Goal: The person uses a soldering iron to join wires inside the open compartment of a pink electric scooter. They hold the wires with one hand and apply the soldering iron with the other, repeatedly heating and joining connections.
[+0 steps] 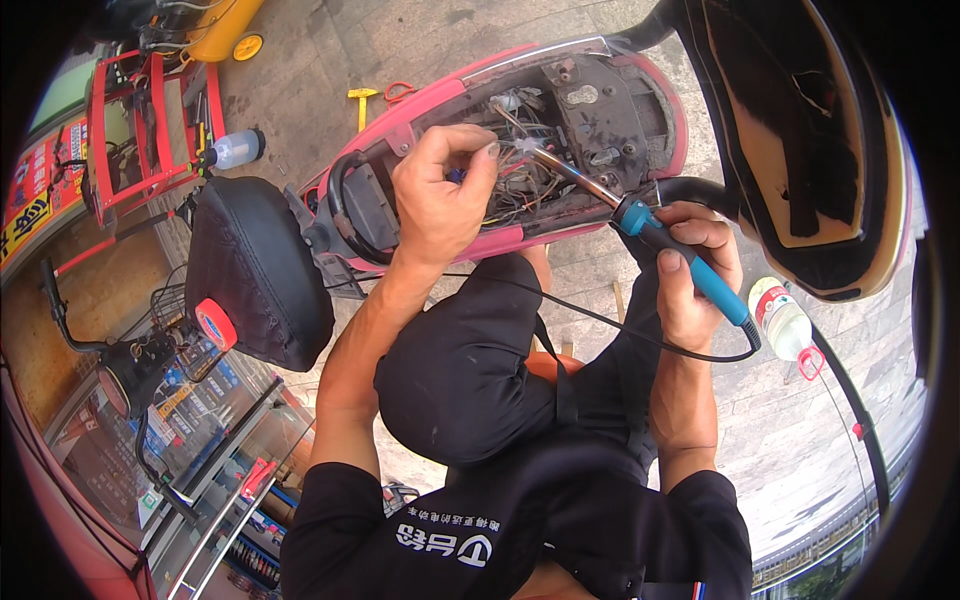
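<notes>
The pink scooter body [490,72] is my landmark; its compartment lies open and shows a tangle of wires [530,192]. On the near side of its right half, the right hand [690,318] has its fingers wrapped firmly around the handle of a teal soldering iron [633,217]. The metal shaft slopes over the compartment, with the blurred tip above the wires. I think the handle is held so because the metal may be hot. The left hand [440,195] is over the left part of the scooter body, its thumb and finger brought near together beside the tip. Whether they touch each other, or have a thin thing between them, I cannot tell; such a pose seems suitable for fine work. The black cord [600,318] passes along the near side of the scooter body, hanging away from the tip.

About writing: the black shirt, nearest to the viewer from the scooter body, carries white characters and an emblem [475,547]. Right of the scooter body, a bottle [790,330] wears a red-and-white label. Far left of it, a red sign [40,185] bears yellow characters.
</notes>
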Demonstrator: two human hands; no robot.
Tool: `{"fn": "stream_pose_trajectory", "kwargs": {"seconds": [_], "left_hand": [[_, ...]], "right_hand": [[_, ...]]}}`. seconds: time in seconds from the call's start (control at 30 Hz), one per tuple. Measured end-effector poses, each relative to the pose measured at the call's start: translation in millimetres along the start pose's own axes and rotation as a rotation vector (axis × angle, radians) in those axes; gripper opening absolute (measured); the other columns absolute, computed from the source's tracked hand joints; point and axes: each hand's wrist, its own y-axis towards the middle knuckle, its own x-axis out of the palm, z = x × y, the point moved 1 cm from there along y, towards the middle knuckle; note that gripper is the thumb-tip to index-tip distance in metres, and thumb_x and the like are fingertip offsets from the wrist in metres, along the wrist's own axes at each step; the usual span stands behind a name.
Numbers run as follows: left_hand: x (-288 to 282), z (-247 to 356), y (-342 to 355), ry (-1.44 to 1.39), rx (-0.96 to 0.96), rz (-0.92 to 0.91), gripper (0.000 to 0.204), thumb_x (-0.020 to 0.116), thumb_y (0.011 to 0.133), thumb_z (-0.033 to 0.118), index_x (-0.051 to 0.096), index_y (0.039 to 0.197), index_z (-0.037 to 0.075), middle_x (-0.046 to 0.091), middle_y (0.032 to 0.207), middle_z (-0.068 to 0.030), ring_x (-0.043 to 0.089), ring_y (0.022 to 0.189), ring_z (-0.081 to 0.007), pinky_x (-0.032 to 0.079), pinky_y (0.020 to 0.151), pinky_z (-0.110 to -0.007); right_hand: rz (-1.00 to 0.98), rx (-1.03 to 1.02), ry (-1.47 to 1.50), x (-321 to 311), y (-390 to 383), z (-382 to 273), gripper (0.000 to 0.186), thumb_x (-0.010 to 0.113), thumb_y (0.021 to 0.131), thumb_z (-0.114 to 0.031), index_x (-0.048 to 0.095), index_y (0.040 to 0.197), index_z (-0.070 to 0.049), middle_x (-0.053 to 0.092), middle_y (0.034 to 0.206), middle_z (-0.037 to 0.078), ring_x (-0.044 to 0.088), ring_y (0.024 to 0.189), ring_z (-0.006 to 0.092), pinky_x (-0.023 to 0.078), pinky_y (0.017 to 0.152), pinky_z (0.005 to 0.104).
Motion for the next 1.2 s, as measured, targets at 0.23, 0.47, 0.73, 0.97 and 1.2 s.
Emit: {"fn": "stream_pose_trajectory", "kwargs": {"seconds": [0.23, 0.47, 0.73, 0.97, 1.2], "left_hand": [[1.7, -0.3, 2.8, 0.073, 0.081, 0.05, 0.011, 0.069, 0.082, -0.003, 0.066, 0.092, -0.002, 0.072, 0.091, -0.0103, 0.068, 0.076, -0.0145, 0.055, 0.068, -0.027], [3.0, -1.3, 2.1, 0.091, 0.034, 0.07, 0.01, 0.068, 0.082, -0.001, 0.066, 0.092, -0.001, 0.072, 0.089, -0.0112, 0.068, 0.076, -0.0161, 0.054, 0.069, -0.029], [5.0, -2.1, 3.5, 0.024, 0.02, 0.065, 0.009, 0.069, 0.081, -0.002, 0.066, 0.09, -0.001, 0.072, 0.088, -0.0104, 0.068, 0.073, -0.0154, 0.054, 0.066, -0.028], [3.1, -2.8, 4.0, 0.077, 0.083, 0.058, 0.01, 0.069, 0.081, -0.004, 0.066, 0.089, -0.002, 0.071, 0.088, -0.0097, 0.067, 0.073, -0.0144, 0.054, 0.066, -0.027], [2.4, -2.0, -0.5, -0.027, 0.023, 0.021, 0.012, 0.067, 0.087, -0.007, 0.063, 0.098, -0.003, 0.07, 0.098, -0.0089, 0.065, 0.084, -0.0106, 0.053, 0.074, -0.024]], "right_hand": [[0.004, 0.007, -0.001, 0.4, 0.1, 0.6, 0.025, 0.074, 0.087, -0.011, 0.056, 0.101, 0.0, 0.063, 0.11, 0.018, 0.061, 0.094, 0.0178, 0.049, 0.086, 0.0311], [-0.015, -0.012, -0.009, 0.1, 0.3, 1.7, 0.025, 0.074, 0.087, -0.011, 0.056, 0.101, 0.0, 0.063, 0.11, 0.018, 0.061, 0.095, 0.018, 0.049, 0.086, 0.0311], [-0.028, -0.024, -0.024, -0.2, 0.5, 2.5, 0.026, 0.074, 0.086, -0.012, 0.056, 0.101, 0.0, 0.063, 0.109, 0.018, 0.061, 0.095, 0.0187, 0.049, 0.086, 0.0312], [-0.049, -0.024, -0.022, -1.7, 0.3, -1.5, 0.025, 0.074, 0.085, -0.01, 0.056, 0.1, 0.0, 0.063, 0.11, 0.018, 0.061, 0.096, 0.0194, 0.049, 0.087, 0.0321], [-0.051, -0.038, -0.013, -4.3, -1.4, -1.2, 0.024, 0.073, 0.085, -0.01, 0.056, 0.099, 0.0, 0.063, 0.109, 0.018, 0.061, 0.096, 0.0194, 0.049, 0.088, 0.0327]]}}
